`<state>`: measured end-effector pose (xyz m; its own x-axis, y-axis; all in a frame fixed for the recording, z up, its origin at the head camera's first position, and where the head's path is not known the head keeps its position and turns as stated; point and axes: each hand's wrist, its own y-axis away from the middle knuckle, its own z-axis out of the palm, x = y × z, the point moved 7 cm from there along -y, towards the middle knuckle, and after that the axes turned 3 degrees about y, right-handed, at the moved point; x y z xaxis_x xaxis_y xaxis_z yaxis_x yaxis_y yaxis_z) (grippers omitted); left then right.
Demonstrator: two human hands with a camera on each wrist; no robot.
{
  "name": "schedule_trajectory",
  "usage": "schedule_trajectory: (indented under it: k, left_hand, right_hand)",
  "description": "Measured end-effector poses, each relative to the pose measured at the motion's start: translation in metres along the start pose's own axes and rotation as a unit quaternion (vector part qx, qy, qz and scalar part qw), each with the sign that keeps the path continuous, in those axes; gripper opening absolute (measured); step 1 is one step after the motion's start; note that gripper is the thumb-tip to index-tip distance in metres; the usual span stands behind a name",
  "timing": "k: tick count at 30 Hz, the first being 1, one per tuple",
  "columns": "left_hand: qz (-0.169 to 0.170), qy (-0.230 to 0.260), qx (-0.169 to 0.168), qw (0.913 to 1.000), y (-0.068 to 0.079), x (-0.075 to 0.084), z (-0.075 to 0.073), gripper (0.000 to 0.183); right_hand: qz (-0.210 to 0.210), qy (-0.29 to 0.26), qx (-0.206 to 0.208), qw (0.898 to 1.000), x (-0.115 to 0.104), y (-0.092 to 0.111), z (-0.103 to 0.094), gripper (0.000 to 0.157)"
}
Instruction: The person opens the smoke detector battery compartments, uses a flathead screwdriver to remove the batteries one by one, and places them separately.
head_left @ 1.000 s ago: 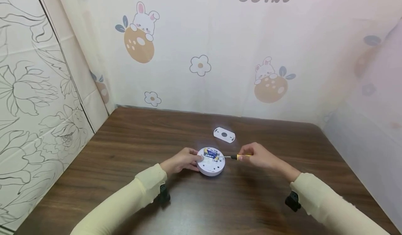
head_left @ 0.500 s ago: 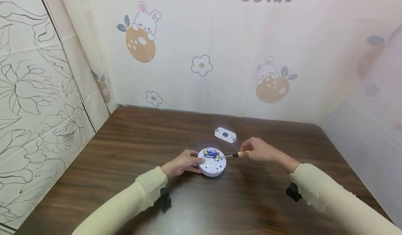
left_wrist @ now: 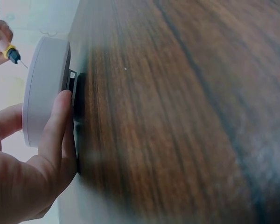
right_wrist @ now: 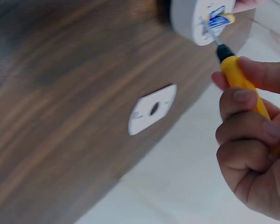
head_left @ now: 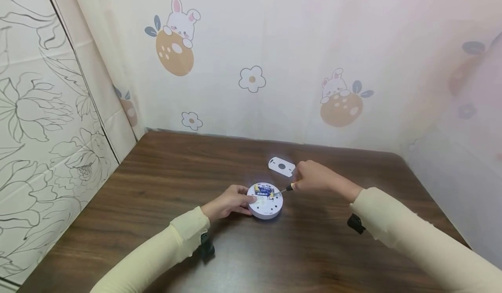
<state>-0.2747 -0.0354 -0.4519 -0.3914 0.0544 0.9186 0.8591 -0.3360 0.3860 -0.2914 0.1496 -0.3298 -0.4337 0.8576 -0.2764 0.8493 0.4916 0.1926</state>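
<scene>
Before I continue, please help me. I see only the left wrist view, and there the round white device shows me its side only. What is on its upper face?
Observer: From the head view, blue and yellow batteries, as they appear, sit in the upper face of the round white device.
Operator: Thank you. The screwdriver, where does its tip point?
Observer: In the right wrist view, the tip is at that face, beside the batteries. Whether it touches, I cannot tell.
Operator: And is any loose part lying on the table?
Observer: Yes, a white plate with a dark round centre lies beyond the device, close to the right hand.
</scene>
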Motion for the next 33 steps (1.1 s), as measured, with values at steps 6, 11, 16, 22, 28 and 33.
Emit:
schedule_trajectory:
  k: [6,11,16,22,28,33]
  left_hand:
    - [0.002,0.007,0.004,1.0000,-0.002,0.001,0.000,0.046]
    - [0.014,0.010,0.007,0.9998,-0.002,0.003,0.001,0.045]
    - [0.019,0.005,0.016,0.9997,0.000,0.006,0.000,0.045]
    - [0.011,0.011,0.020,0.9997,0.001,0.004,-0.001,0.044]
    - [0.006,0.017,0.022,0.9996,0.000,0.001,-0.001,0.044]
    - [0.003,0.015,0.024,0.9996,-0.001,0.000,-0.001,0.044]
  right_hand:
    - [0.014,0.034,-0.006,0.999,-0.009,-0.004,-0.007,0.012]
    - [0.006,0.009,-0.006,1.000,0.000,-0.003,-0.005,0.015]
    - [-0.009,-0.024,0.012,1.000,0.010,-0.001,0.000,0.017]
    - [-0.013,-0.064,0.024,0.998,0.020,0.001,0.010,0.016]
    - [-0.022,-0.115,0.028,0.993,0.029,0.006,0.021,0.014]
    - [-0.020,-0.156,0.036,0.987,0.039,0.009,0.030,0.012]
